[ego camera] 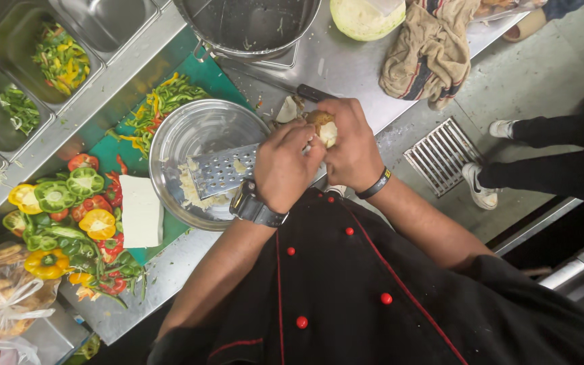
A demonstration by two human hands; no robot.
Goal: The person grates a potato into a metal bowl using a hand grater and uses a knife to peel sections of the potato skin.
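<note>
Head cam: I saw the steel bowl (201, 138) as my landmark. Left of it lay cut peppers (62, 216) and a white block (140, 211) on the green board (204, 76); above it a big pot (248, 27), w/ a knife (302, 90) just right of the bowl's top rim. A cloth (427, 51) and cabbage (363, 17) sat farther right. Counter edge ran close under the bowl; little free room betw. bowl and my chest. My left hand (285, 165) was closed round the flat grater (223, 169), tilted over the bowl's right rim. My right hand (351, 145) gripped a potato (322, 127), brown skin, pale peeled patch, right of the bowl.
</note>
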